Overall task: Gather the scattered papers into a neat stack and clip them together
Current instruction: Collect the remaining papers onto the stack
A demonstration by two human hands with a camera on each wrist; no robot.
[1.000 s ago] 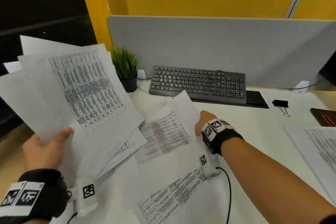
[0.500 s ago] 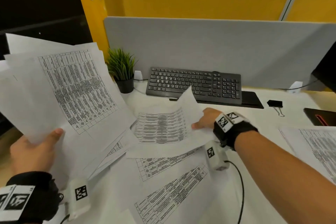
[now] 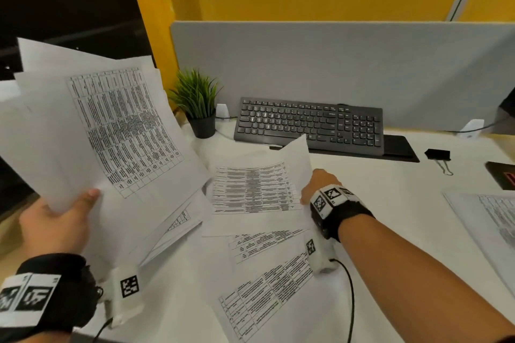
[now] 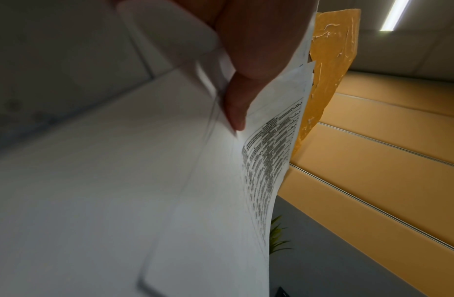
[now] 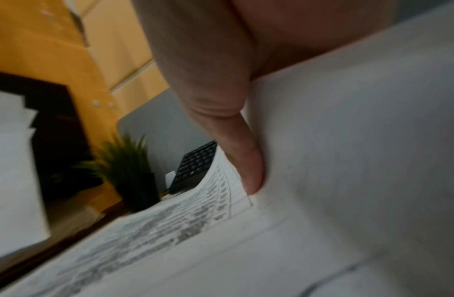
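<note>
My left hand (image 3: 60,220) holds a fanned bundle of printed sheets (image 3: 111,131) up at the left, thumb (image 4: 237,108) on top of them. My right hand (image 3: 313,185) pinches the right edge of one printed sheet (image 3: 256,189) and lifts it off the desk; its thumb (image 5: 248,166) lies on the printed face. More printed sheets (image 3: 267,284) lie flat on the white desk (image 3: 390,203) below that sheet. Another sheet (image 3: 493,225) lies at the right edge. A black binder clip (image 3: 437,154) sits on the desk to the right of the keyboard.
A black keyboard (image 3: 309,125) stands at the back on a black pad, with a small potted plant (image 3: 199,108) to its left. A grey partition (image 3: 334,69) closes off the back. A dark object (image 3: 501,178) sits at the far right.
My right hand has drawn the lifted sheet toward me and to the right, and the sheet has flattened out with its print facing up. The left hand's bundle stays raised.
</note>
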